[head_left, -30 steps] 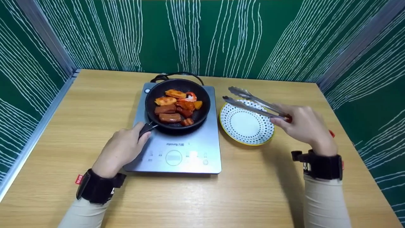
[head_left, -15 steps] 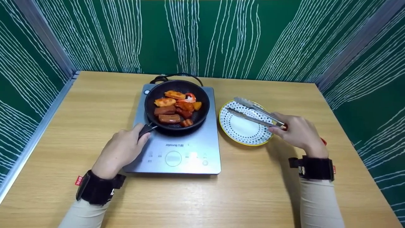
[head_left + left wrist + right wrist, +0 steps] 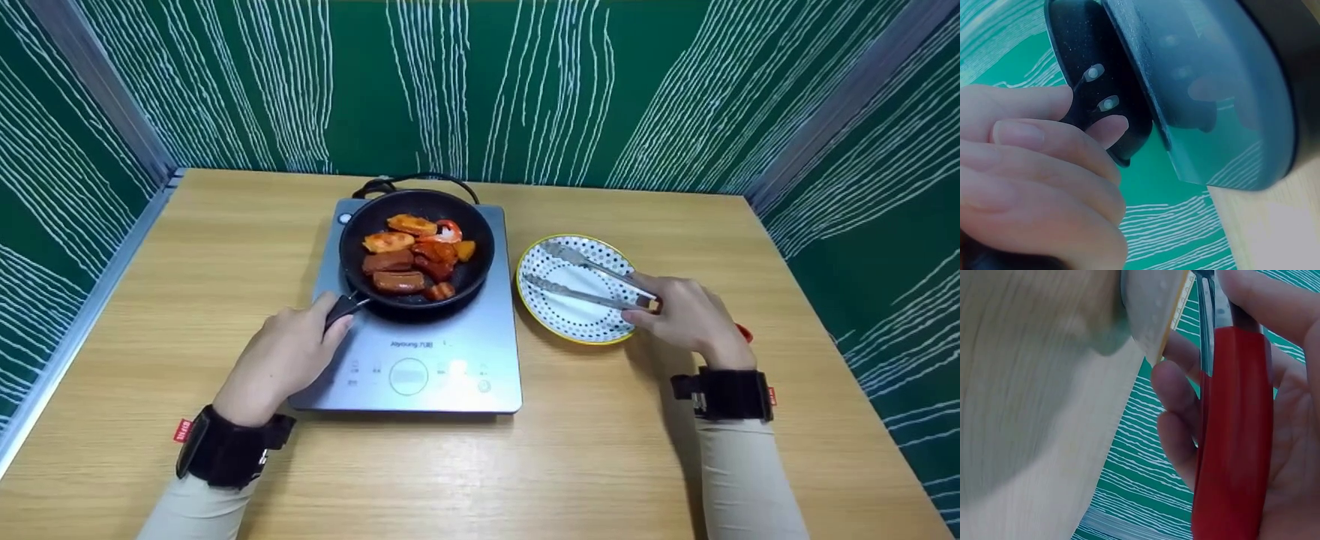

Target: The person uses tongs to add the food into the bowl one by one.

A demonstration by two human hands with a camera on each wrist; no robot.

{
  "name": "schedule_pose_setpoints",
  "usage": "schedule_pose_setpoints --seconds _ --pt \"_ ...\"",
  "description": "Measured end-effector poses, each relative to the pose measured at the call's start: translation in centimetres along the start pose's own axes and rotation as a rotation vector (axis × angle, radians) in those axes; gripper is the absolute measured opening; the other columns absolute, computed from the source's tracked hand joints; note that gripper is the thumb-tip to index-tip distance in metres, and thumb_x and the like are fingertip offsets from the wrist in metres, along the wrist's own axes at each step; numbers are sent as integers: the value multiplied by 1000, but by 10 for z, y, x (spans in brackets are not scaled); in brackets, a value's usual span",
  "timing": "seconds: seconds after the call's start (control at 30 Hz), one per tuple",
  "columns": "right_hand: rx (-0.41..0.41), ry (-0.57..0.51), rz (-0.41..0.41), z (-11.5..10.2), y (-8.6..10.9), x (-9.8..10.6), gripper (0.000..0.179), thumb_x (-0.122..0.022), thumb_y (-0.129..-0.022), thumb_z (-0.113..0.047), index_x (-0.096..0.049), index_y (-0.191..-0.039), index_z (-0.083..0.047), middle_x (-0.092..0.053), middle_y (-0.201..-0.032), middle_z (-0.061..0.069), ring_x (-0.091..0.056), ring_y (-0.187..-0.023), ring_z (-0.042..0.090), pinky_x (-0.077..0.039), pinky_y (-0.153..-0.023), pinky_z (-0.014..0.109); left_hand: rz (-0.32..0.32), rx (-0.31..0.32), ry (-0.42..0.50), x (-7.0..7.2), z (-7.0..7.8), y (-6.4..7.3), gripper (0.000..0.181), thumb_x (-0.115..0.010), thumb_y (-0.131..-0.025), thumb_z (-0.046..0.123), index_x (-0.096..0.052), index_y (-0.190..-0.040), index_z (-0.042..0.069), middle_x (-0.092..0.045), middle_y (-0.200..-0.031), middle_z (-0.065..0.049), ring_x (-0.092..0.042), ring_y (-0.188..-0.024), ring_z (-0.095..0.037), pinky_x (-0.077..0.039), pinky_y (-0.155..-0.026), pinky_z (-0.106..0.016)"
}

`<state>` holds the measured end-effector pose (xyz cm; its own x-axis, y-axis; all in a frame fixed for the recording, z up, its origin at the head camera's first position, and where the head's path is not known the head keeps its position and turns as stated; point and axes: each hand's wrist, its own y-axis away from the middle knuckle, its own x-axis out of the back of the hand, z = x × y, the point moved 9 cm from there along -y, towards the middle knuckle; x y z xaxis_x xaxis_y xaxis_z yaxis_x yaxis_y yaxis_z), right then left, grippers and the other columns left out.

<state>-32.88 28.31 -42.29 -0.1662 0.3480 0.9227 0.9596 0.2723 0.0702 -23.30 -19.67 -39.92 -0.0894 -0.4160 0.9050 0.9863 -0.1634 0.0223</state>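
My left hand (image 3: 289, 356) grips the black handle (image 3: 343, 311) of a frying pan (image 3: 480, 274) at the front left of the pan. Several cooked pieces lie in the pan: sausage halves (image 3: 397, 282), two orange-brown pieces (image 3: 388, 241), glazed meat (image 3: 436, 260) and a shrimp (image 3: 450, 231). With my right hand (image 3: 686, 319) I hold metal tongs (image 3: 585, 295) by their red grips (image 3: 1235, 433), thumb on one side and fingers on the other. The tongs' spread tips lie low over a dotted white plate (image 3: 577, 334), with nothing between them.
Under the pan is a silver induction cooktop (image 3: 465, 390) with a black cable (image 3: 442, 175) behind it. The plate stands close to the cooktop's right side on the wooden table (image 3: 480, 472). Green walls (image 3: 510, 90) with white lines enclose the back and sides.
My right hand has moved down and to the left, lowering the tongs from above the plate's back edge to over the plate. My left hand stays on the pan handle.
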Motion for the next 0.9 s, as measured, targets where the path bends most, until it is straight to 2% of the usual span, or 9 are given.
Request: schedule_pose_setpoints --seconds 0.23,0.33,0.47,0.73,0.9 --pt "6 1 0 -1 0 -2 63 -81 -97 -27 -57 -153 -8 -68 -125 17 -59 -99 32 -43 -82 46 -1 5 2 0 0 -1 27 -53 -113 33 -56 -118 7 -54 -79 -12 -55 -71 -29 -40 -61 -40" --pt "21 14 -10 -2 0 -5 62 -81 -97 -25 -58 -152 -9 -66 -128 21 -59 -103 35 -48 -89 53 -6 9 6 -1 -1 -1 26 -53 -113 32 -56 -117 7 -54 -81 -13 -55 -71 -29 -40 -61 -40" --pt "5 2 -38 0 -1 -10 68 -80 -97 -26 -52 -156 -9 -61 -136 25 -58 -112 38 -46 -101 61 -22 23 16 -1 -3 0 26 -52 -113 33 -56 -118 7 -54 -80 -12 -55 -71 -28 -38 -61 -38" --pt "-24 -25 -74 -1 -2 -13 72 -76 -99 -24 -44 -162 -11 -57 -140 24 -54 -114 37 -44 -106 60 -28 30 24 -2 -4 0 27 -51 -114 33 -55 -121 7 -54 -80 -12 -56 -70 -28 -39 -60 -39" --pt "-5 -28 -76 -4 0 -13 71 -75 -99 -22 -43 -162 -10 -54 -145 27 -55 -120 39 -42 -109 62 2 9 8 0 0 0 29 -53 -113 32 -56 -123 4 -57 -80 -17 -59 -73 -32 -45 -63 -48"
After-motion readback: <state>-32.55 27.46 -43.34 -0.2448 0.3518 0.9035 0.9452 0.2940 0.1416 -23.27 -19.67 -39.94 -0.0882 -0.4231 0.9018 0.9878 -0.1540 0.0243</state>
